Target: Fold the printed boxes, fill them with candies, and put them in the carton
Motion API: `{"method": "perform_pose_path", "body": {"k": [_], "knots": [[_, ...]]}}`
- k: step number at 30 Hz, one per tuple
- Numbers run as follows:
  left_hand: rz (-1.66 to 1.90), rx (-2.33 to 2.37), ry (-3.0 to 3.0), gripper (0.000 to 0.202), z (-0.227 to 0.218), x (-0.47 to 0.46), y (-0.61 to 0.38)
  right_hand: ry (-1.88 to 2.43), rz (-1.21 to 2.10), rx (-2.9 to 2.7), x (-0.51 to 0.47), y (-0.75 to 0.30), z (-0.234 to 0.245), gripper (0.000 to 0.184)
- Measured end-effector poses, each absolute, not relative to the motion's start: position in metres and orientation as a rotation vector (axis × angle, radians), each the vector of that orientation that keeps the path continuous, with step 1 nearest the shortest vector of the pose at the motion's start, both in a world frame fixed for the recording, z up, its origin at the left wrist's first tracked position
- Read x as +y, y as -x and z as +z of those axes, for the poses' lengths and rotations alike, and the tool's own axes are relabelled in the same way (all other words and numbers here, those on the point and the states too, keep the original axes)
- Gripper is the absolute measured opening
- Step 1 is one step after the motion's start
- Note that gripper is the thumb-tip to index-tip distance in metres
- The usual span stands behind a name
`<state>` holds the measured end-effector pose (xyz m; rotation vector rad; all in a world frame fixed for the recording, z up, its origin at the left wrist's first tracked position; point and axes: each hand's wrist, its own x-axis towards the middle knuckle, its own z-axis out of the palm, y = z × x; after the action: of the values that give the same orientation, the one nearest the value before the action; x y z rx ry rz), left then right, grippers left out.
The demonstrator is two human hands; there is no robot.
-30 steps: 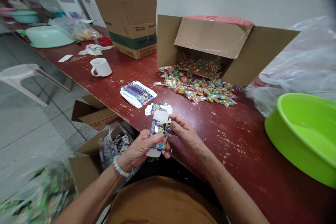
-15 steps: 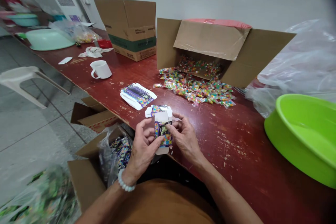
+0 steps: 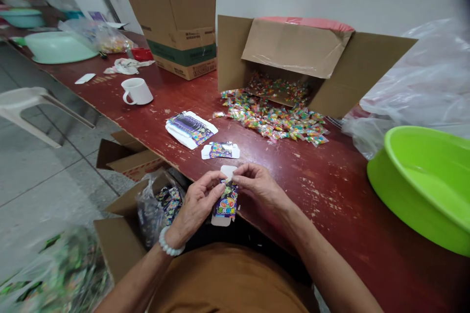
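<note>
Between my hands, over the table's near edge, is a small purple printed candy box (image 3: pixel 226 200) with white end flaps standing out. My left hand (image 3: pixel 196 203) grips its upper left side, thumb on the printed face. With thumb and fingers pinched, my right hand (image 3: pixel 260 187) holds the upper right, by the top flap. Just beyond them lies another flattened printed box (image 3: pixel 221 150). A stack of flat printed boxes (image 3: pixel 191 128) rests to its left. Farther back, many wrapped candies (image 3: pixel 273 120) spill out of an open cardboard box (image 3: pixel 293 49) lying on its side.
A white mug (image 3: pixel 137 91) and a closed-sided carton (image 3: pixel 183 34) stand at the back left. On the right is a green basin (image 3: pixel 414 190) beside clear plastic bags (image 3: pixel 414 78). Below the table's left edge sits an open carton (image 3: pixel 121 249) with packets; a white stool (image 3: pixel 33 102) stands beyond.
My fingers have moved from the sides and lower face of the box to its top end. The box sits slightly lower and tilts a little; the view has shifted slightly.
</note>
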<state>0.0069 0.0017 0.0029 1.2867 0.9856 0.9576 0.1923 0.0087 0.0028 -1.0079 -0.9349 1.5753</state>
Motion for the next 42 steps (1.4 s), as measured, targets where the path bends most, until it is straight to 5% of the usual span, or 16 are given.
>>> {"method": "perform_pose_path", "body": {"k": [4,7,14,25,31,38,42], "knots": [[0.981,0.942,-1.274,0.023,0.004,0.0,-0.01,1.015,1.49,-1.112,0.01,-0.195,0.008,0.028],[1.008,0.893,-1.003,0.044,0.007,-0.001,-0.013,1.044,1.302,-1.229,0.007,-0.193,0.003,0.021],[0.64,0.775,-0.633,0.056,0.011,-0.004,-0.023,1.054,0.935,-1.604,-0.002,-0.192,0.004,0.017],[0.743,0.865,-0.942,0.07,0.003,0.001,-0.031,1.053,1.446,-1.262,0.015,-0.195,0.014,0.02],[0.757,0.892,-0.959,0.068,0.001,0.003,-0.029,0.929,1.448,-1.377,0.007,-0.194,0.015,0.024],[0.819,0.904,-0.689,0.059,0.002,-0.011,-0.028,1.049,1.097,-1.776,0.023,-0.218,-0.007,0.025],[0.733,0.834,-0.566,0.044,-0.005,-0.03,-0.014,1.691,0.305,-1.794,0.076,-0.271,-0.02,0.032]]}}
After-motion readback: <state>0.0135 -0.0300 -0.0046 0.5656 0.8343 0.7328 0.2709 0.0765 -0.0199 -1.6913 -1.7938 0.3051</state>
